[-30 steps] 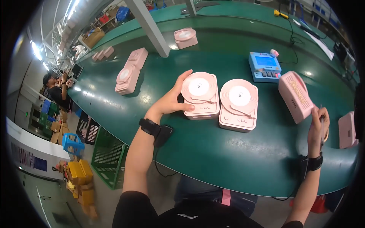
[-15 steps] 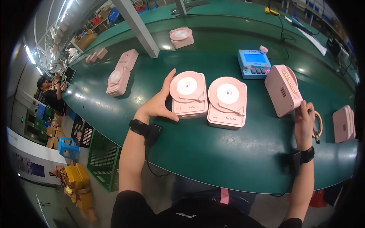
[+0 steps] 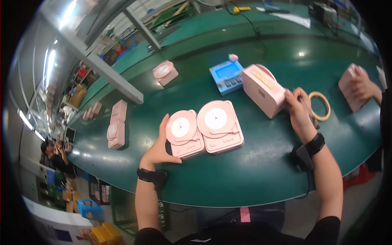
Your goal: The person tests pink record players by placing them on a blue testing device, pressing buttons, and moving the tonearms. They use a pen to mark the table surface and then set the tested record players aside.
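Two pink toy-like record players, the left one point(image 3: 185, 139) and the right one point(image 3: 220, 128), lie face up side by side, touching. My left hand point(image 3: 155, 149) curves round the left one's outer side, thumb and fingers spread apart. My right hand point(image 3: 300, 110) pinches the near right corner of a third pink record player point(image 3: 263, 92), which stands on its side with grille and gold lettering showing. A dark slim tool point(image 3: 313, 119) lies by my right hand; I cannot tell if that hand touches it.
A blue box with a screen point(image 3: 226, 75) stands behind. A tape roll point(image 3: 320, 106) lies at right. Another person's hand point(image 3: 361, 87) is on a pink unit point(image 3: 347, 90) at far right. More pink units point(image 3: 117, 126) and a grey post point(image 3: 118, 83) are at left.
The view has turned and shifted. The two flat record players now touch, the gap between them closed. Another person's hand has come in at the right onto a pink unit.
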{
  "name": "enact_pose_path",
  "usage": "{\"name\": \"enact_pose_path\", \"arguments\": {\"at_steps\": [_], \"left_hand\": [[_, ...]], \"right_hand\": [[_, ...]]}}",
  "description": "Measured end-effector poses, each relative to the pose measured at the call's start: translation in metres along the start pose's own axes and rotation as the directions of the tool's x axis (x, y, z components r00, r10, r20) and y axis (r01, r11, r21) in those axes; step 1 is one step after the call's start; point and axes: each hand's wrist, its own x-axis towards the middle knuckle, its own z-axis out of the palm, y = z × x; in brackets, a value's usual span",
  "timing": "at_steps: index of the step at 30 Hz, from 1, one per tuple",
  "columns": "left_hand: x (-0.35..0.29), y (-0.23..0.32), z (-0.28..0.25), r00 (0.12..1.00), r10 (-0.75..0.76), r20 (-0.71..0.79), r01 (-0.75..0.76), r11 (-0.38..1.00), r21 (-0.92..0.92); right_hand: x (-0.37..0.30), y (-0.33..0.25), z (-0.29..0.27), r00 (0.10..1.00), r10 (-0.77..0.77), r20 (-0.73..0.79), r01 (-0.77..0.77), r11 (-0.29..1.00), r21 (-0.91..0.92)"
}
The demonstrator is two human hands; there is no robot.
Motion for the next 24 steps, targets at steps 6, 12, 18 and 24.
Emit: {"name": "enact_pose_path", "arguments": {"at_steps": [6,12,18,24], "left_hand": [[0.014,0.022,0.009,0.998,0.016,0.063,-0.012,0.998,-0.056],[0.076,0.024,-0.075,0.995,0.031,0.099,-0.075,0.873,0.483],[0.187,-0.01,-0.125,0.987,-0.046,-0.152,0.159,0.288,0.944],[0.28,-0.083,-0.151,0.891,0.306,0.335,-0.236,-0.317,0.918]], "right_hand": [[0.0,-0.011,0.003,0.992,-0.105,0.063,0.105,0.994,0.01],[-0.015,-0.023,0.014,0.937,-0.312,0.161,0.351,0.825,-0.443],[-0.017,-0.024,0.016,0.899,-0.297,0.322,0.438,0.586,-0.682],[-0.003,-0.028,0.006,0.968,-0.224,0.11,0.248,0.915,-0.32]]}}
